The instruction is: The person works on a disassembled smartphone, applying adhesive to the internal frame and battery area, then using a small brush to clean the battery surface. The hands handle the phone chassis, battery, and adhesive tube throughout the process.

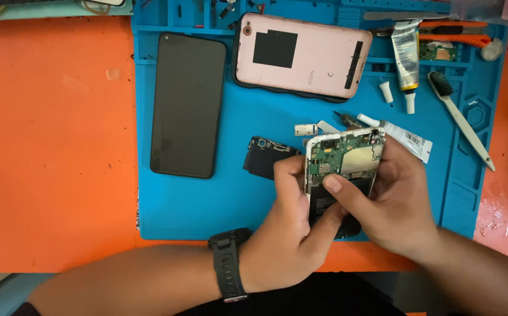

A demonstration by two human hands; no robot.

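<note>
Both hands hold an opened phone (347, 155) with its back off, showing a green circuit board with metal shields and a black battery below. My left hand (292, 234), a black watch on its wrist, grips the phone's left edge and underside. My right hand (397, 202) wraps the right side, its thumb pressing across the board just above the battery. The phone hovers over the lower part of a blue work mat (195, 205).
On the mat lie a black phone face up (188, 104), a pink phone back cover (302, 54), a black plastic part (265, 157), two glue tubes (406, 54) (409, 139), a white brush (462, 117) and small metal pieces (309, 129). The orange table (49, 146) surrounds the mat.
</note>
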